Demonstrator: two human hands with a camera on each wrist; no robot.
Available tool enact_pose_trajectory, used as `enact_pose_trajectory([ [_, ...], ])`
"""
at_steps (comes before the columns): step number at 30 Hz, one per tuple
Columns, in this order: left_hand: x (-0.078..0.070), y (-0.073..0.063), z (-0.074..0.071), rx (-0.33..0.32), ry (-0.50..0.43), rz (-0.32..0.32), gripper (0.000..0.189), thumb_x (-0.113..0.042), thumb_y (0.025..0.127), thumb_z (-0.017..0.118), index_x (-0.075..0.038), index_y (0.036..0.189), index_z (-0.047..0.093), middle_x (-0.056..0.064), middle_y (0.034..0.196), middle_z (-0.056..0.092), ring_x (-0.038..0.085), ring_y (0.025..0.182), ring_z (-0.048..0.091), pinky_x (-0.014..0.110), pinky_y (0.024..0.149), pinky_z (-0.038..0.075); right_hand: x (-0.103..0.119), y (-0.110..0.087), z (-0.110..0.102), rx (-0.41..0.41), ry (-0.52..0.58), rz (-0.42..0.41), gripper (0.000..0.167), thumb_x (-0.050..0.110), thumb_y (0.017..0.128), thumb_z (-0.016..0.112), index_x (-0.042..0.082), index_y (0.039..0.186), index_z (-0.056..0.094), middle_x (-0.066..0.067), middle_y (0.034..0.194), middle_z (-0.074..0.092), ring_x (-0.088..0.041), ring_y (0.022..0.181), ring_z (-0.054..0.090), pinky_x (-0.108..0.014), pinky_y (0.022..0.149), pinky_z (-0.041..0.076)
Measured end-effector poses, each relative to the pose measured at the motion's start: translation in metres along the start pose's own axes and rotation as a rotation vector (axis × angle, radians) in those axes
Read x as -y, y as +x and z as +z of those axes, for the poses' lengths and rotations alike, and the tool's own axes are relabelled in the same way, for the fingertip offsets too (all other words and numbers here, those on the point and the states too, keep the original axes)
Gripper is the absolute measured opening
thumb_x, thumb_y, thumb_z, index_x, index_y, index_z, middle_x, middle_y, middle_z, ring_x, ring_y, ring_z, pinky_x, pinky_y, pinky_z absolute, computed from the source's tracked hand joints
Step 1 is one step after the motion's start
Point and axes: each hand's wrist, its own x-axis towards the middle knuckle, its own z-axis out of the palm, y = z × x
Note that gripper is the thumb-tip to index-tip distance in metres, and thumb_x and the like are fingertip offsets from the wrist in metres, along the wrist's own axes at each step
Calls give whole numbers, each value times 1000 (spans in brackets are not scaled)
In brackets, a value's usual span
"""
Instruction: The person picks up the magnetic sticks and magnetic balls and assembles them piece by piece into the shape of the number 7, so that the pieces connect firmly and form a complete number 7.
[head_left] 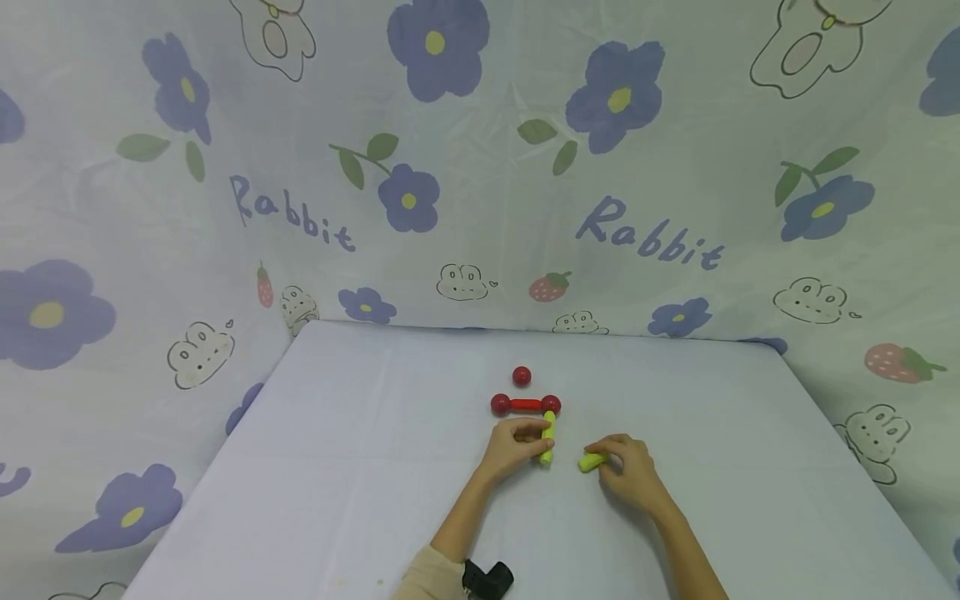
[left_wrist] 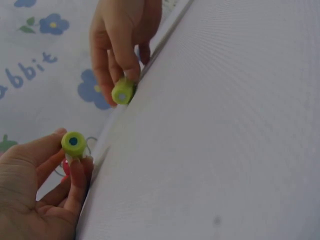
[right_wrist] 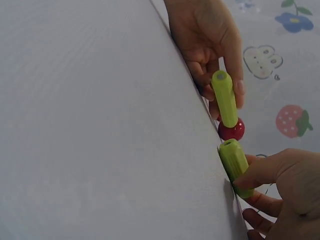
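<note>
Head view: left hand [head_left: 513, 446] grip pinches a yellow-green rod [head_left: 548, 429], its far end at the right-hand ball [head_left: 551, 405] of a red rod [head_left: 525, 405] that has a left-hand ball [head_left: 500, 405] too, separate red ball [head_left: 522, 377] beyond on white counter [head_left: 360, 467]; right hand [head_left: 632, 473] grip pinches a second yellow-green rod [head_left: 591, 462]. Left wrist: both held rods near end-on, dark blue versus greyish end centres. Right wrist: left-held rod's far end against a red ball, right-held rod nearer the camera.

The white table [head_left: 360, 467] carries 3 red balls [head_left: 522, 377], 2 joined by 1 red rod [head_left: 526, 405].
</note>
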Motion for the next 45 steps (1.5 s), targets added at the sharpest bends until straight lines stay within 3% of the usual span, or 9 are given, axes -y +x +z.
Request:
enact_pose_trajectory([
  [6,1,0,1,3,4,20,28,-13,83,70,-2,109,68,13,101,69,8,78,61,18,70,51,-2,0,2,-19,2,-10,36,-16,74,61,7,99,72,-18,106,62,-43,105,52,-64,87,39],
  [9,-2,0,1,1,13,20,28,-12,84,70,0,109,68,15,101,69,6,76,59,16,69,50,-1,-1,4,-92,12,-13,33,-17,75,59,0,101,70,-24,106,60,-45,103,52,-63,84,42],
  [13,-17,-5,-1,7,-10,31,27,-6,83,68,6,108,66,22,100,67,10,75,59,16,66,50,6,-4,8,-234,-3,94,21,0,84,62,-9,103,64,-27,98,60,-40,91,55,-53,75,48],
  [15,-25,-8,-2,12,-19,27,27,-4,83,68,8,108,65,24,101,66,14,76,59,16,66,49,11,-5,10,-268,-18,194,32,15,88,64,-12,104,61,-24,91,62,-35,81,59,-45,68,51],
  [18,-34,-11,-4,16,-8,5,28,-4,84,67,8,109,65,24,102,66,17,78,60,14,67,48,18,-4,13,-247,-31,338,51,36,89,63,-12,104,59,-17,78,65,-25,66,62,-35,55,51],
  [21,-36,-11,-4,14,8,4,28,-5,84,67,7,109,65,22,102,67,19,79,61,15,67,48,23,-3,16,-215,-18,415,57,42,85,65,-12,100,58,-14,71,66,-19,55,61,-29,46,49],
  [33,-33,-10,-4,16,-6,18,28,-5,83,68,7,108,66,23,101,67,21,79,61,15,66,48,26,1,16,-209,-37,425,44,31,78,74,-12,86,66,-12,70,66,-20,60,61,-32,51,50],
  [40,-31,-10,-3,17,1,9,28,-7,84,68,5,109,66,21,103,67,20,81,62,14,68,49,24,1,14,-202,-26,419,42,28,77,76,-12,85,67,-19,75,68,-24,64,64,-34,53,53],
  [45,-36,-11,-4,26,3,11,29,-6,84,67,7,110,65,23,103,66,21,82,61,15,68,49,23,1,8,-150,124,497,37,20,77,75,-14,90,67,-23,82,68,-20,57,65,-29,52,53],
])
